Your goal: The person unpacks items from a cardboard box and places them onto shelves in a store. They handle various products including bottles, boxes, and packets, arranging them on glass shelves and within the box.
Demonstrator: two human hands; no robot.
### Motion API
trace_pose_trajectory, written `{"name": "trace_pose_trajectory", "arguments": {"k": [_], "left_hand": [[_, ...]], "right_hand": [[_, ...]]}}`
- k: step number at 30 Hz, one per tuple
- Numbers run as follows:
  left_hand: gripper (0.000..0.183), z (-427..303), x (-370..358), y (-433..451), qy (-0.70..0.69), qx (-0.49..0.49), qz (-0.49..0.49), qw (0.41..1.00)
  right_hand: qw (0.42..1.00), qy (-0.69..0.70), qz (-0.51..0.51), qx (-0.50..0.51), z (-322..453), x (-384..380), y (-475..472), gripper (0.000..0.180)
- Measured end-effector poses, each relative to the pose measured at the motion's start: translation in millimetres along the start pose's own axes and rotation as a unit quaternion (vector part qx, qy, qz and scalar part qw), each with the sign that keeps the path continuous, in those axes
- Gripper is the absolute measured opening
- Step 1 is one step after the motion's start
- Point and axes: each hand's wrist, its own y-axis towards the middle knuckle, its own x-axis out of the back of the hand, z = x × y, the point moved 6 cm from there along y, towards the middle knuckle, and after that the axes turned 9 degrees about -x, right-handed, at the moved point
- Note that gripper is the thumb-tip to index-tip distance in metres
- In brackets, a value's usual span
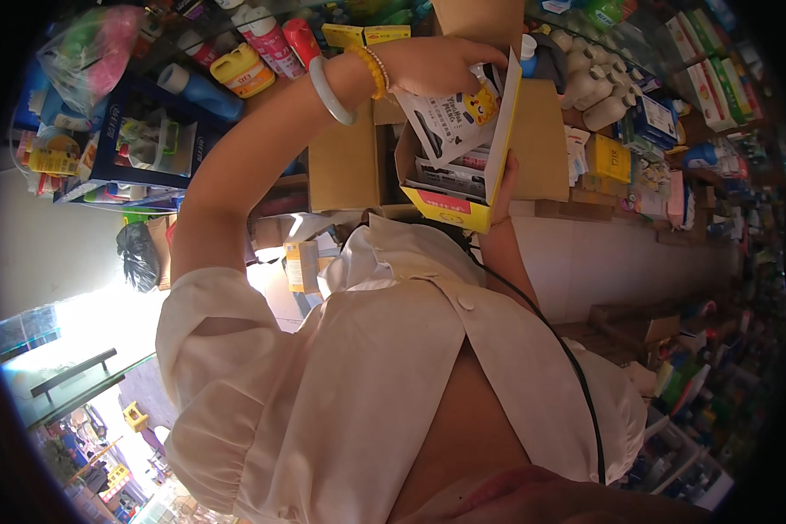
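Note:
My left hand (439, 69), with a bangle and beaded bracelets at the wrist, reaches across to the upper middle. Its fingers hold the top of a white printed sachet (455, 124) with a yellow cartoon face, partly inside an open yellow-and-white carton (455, 208). More sachets (449, 175) stand in that carton. My right hand (507, 183) grips the carton's right side, its fingers mostly hidden behind the wall. Behind and below the carton is a larger open cardboard box (344, 160) with its flaps spread.
Bottles, including a yellow jug (242, 71) and a blue bottle (200, 92), lie at the upper left beside a dark blue display box (147, 134). White bottles (593, 85) and a yellow box (608, 158) are on the right. A black cable (573, 347) hangs across my shirt.

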Motion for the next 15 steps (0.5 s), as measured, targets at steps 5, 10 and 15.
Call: {"name": "trace_pose_trajectory", "arguments": {"k": [5,10,15], "left_hand": [[0.034,1,-5,-5,0.154,-0.149,-0.208,0.954],[0.035,-15,-24,-32,0.115,-0.148,-0.234,0.954],[0.05,-25,-24,-54,0.053,-0.13,-0.064,0.988]], "right_hand": [[0.999,-0.01,0.037,0.001,0,6,2,0.05],[0.999,-0.017,0.045,0.007,5,-8,-6,0.051],[0.999,0.006,0.034,0.007,5,-13,-5,0.053]]}}
